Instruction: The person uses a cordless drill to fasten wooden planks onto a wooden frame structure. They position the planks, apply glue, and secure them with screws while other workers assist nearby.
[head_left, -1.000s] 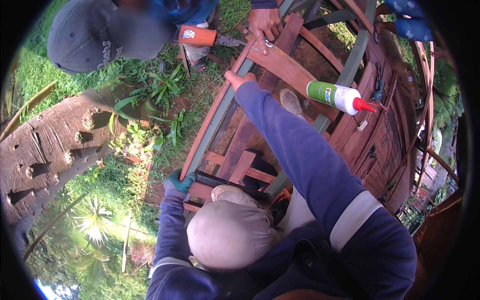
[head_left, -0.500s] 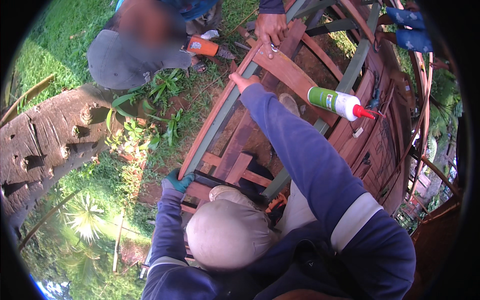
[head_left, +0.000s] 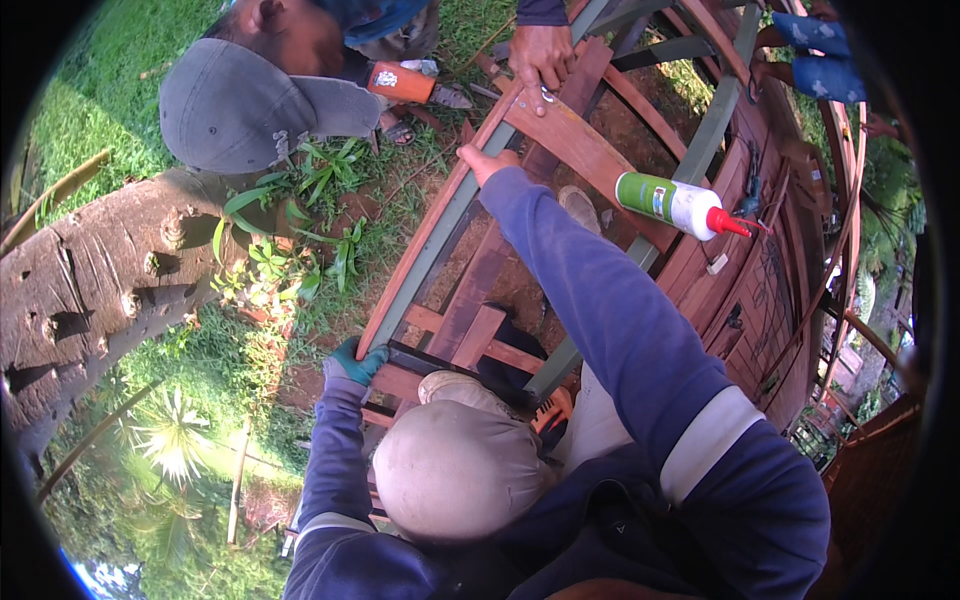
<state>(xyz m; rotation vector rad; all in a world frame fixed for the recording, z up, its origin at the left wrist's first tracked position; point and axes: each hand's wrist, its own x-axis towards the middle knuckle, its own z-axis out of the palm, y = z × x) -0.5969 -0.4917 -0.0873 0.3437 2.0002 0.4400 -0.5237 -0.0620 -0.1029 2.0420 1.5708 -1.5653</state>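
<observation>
A long reddish wooden strip (head_left: 428,245) lies along a green metal frame bar (head_left: 432,262), running from lower left to upper right. My left hand (head_left: 360,362), in a teal glove, is closed round the strip's near end. Farther up, my bare right hand (head_left: 488,164) grips the same strip, with the thumb on its outer edge. Beyond it, a co-worker's hand (head_left: 542,60) presses on the end of a wooden slat (head_left: 575,140). On that slat lies a white and green glue bottle (head_left: 668,203) with a red nozzle, to the right of my right forearm.
At the upper left a co-worker in a grey cap (head_left: 225,105) leans in beside an orange tool (head_left: 402,82). A thick knobbly trunk (head_left: 110,290) stands at left. More slats (head_left: 730,270) cover the frame at right. Another person's blue shorts (head_left: 825,55) show at the upper right.
The co-worker's capped head has shifted a little to the left, and the orange tool has moved slightly up and left. Both my hands stay where they were.
</observation>
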